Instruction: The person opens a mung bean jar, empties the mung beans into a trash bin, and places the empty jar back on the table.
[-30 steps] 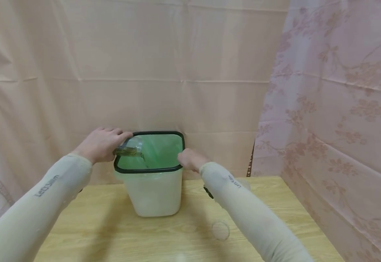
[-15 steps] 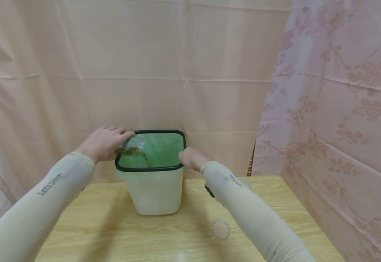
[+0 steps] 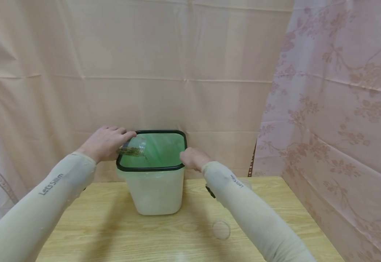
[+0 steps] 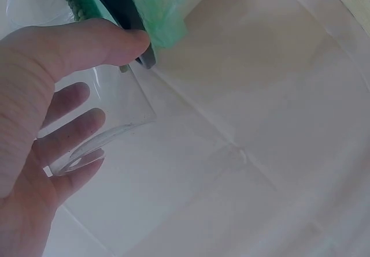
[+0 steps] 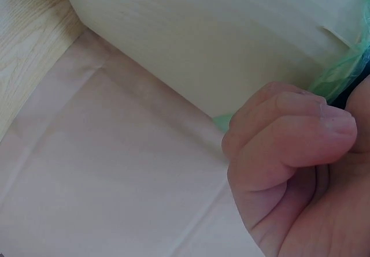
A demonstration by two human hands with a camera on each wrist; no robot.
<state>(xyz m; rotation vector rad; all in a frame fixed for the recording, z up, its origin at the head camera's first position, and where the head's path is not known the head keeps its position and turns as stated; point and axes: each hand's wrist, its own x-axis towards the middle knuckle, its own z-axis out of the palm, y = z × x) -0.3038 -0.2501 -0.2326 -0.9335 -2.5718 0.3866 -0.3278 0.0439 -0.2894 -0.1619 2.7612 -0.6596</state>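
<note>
A white trash bin point(image 3: 155, 194) with a black rim point(image 3: 151, 169) and a green bag point(image 3: 165, 149) lining it stands upright on the table. My left hand point(image 3: 106, 143) grips a clear jar point(image 3: 139, 142), tilted with its mouth over the bin's inside. Small greenish grains point(image 3: 131, 151) lie along the jar's lower side, and a few show at its mouth. In the left wrist view, the thumb lies over the jar point(image 4: 124, 92) by the rim, with the other fingers behind the clear wall. My right hand point(image 3: 195, 159), fingers curled, holds the bin's right rim; its fingertips are partly hidden.
A clear round lid point(image 3: 221, 229) lies on the wooden table point(image 3: 190, 247) near the front. Another clear object point(image 3: 247, 183) shows partly behind the right forearm. A beige curtain point(image 3: 138, 72) hangs behind the bin, and a pink floral one point(image 3: 344, 120) at the right.
Half a second ago a thicker stream of grains fell from the jar into the bin; now only a few show at its mouth. Both hands keep their holds.
</note>
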